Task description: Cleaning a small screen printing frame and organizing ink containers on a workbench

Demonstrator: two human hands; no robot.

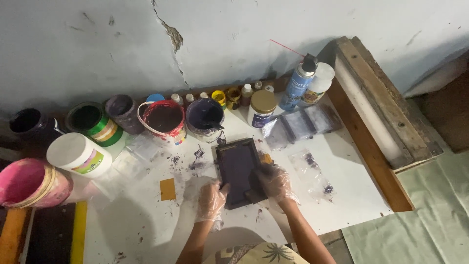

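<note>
Frame: small screen frame (238, 171) lies flat on the white table (342, 195), mesh already purple.
Left hand (211, 199): gloved fingers grip its near-left edge.
Right hand (274, 182): gloved fingers clasp its right side.
Left: frame not yet lifted.

A cracked pale wall (205, 44) backs a stained white table (342, 190); dim light, wooden frame (381, 102) leaning right.

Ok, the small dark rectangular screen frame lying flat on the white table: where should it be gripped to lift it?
Probably by its two long side rails, from left and right. The small dark rectangular screen frame lies flat on the white table, inked mesh in the middle, so keep to the rim. The gloved left hand and right hand already sit at its near corners.
</note>
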